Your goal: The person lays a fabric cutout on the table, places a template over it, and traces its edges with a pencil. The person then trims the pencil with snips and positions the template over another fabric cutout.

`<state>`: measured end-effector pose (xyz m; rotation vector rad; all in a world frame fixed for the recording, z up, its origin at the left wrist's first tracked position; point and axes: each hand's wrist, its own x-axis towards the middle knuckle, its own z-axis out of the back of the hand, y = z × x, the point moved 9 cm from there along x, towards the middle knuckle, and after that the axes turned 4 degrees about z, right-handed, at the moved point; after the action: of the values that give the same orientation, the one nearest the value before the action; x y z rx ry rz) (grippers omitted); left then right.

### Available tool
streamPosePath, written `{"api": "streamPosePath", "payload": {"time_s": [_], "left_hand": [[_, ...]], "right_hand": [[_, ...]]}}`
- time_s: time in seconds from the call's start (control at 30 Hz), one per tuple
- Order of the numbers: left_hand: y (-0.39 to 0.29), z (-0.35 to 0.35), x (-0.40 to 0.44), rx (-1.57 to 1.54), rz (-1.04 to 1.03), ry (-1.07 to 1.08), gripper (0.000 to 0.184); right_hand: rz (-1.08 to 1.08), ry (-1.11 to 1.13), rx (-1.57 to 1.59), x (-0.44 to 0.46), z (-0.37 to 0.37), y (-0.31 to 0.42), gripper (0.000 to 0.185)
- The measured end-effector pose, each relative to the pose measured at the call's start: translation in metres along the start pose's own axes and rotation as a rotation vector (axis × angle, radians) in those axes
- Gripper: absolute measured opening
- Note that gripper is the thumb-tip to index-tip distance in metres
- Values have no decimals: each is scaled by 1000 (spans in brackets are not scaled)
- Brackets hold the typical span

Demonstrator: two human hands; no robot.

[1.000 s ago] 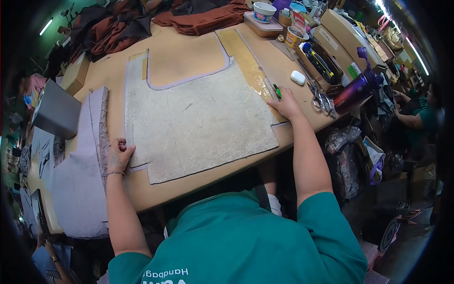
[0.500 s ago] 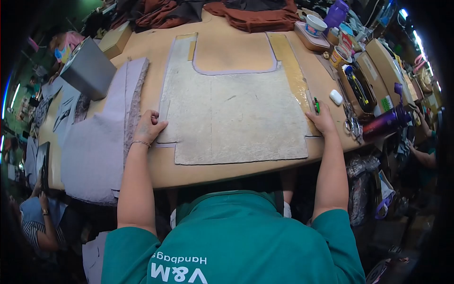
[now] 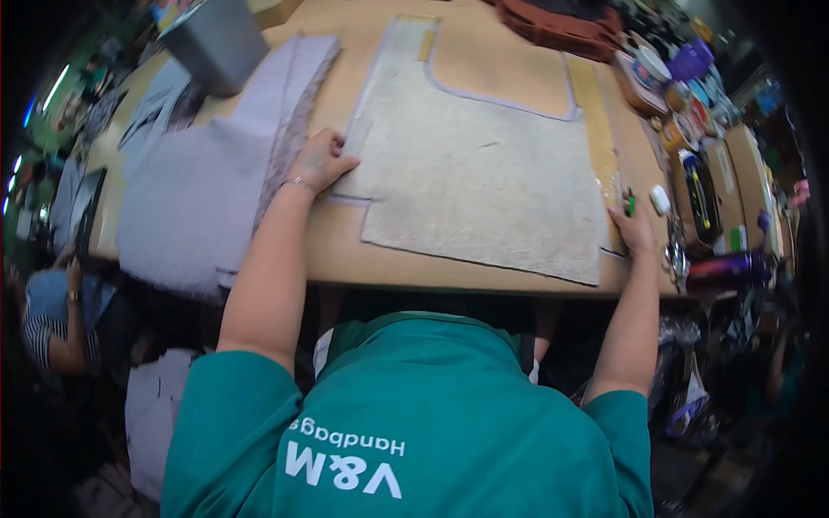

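A large pale, worn pattern template [image 3: 484, 173] with a U-shaped cut-out lies flat on the table. Lilac fabric [image 3: 511, 104] shows from beneath along the cut-out and side edges. At the template's left edge is my left hand [image 3: 321, 162], its fingers loosely curled and apart from the outstretched thumb, which touches the edge. My right hand [image 3: 636, 228] is at the lower right edge, beside a yellow-taped strip [image 3: 603, 142]. A green pen [image 3: 630, 205] sticks up from its closed fingers.
Folded lilac fabric [image 3: 203, 173] and a grey metal block [image 3: 214, 47] lie to the left. Along the right are scissors [image 3: 675, 255], a white case [image 3: 660, 199], a tool box [image 3: 698, 198] and a purple bottle [image 3: 730, 271]. Another person [image 3: 65, 302] sits at lower left.
The view has turned, so the table and its contents appear tilted and shifted. Both hands stay at the template's side edges, and the green pen remains in my right hand.
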<state>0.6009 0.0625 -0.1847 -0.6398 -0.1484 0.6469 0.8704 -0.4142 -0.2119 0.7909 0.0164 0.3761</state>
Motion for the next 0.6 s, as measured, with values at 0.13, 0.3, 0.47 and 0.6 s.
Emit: {"api": "streamPosePath", "payload": {"time_s": [0.13, 0.3, 0.47, 0.6], "left_hand": [[5, -2, 1, -16, 21, 38, 44], [-17, 9, -2, 222, -94, 41, 63], [-21, -4, 1, 471, -222, 283, 67], [-28, 3, -5, 517, -201, 369, 66]], "right_hand": [[-25, 74, 27, 1, -4, 1, 47], [-44, 76, 42, -2, -2, 4, 46], [-85, 111, 101, 0, -2, -4, 47], [-107, 49, 146, -6, 2, 2, 45]]}}
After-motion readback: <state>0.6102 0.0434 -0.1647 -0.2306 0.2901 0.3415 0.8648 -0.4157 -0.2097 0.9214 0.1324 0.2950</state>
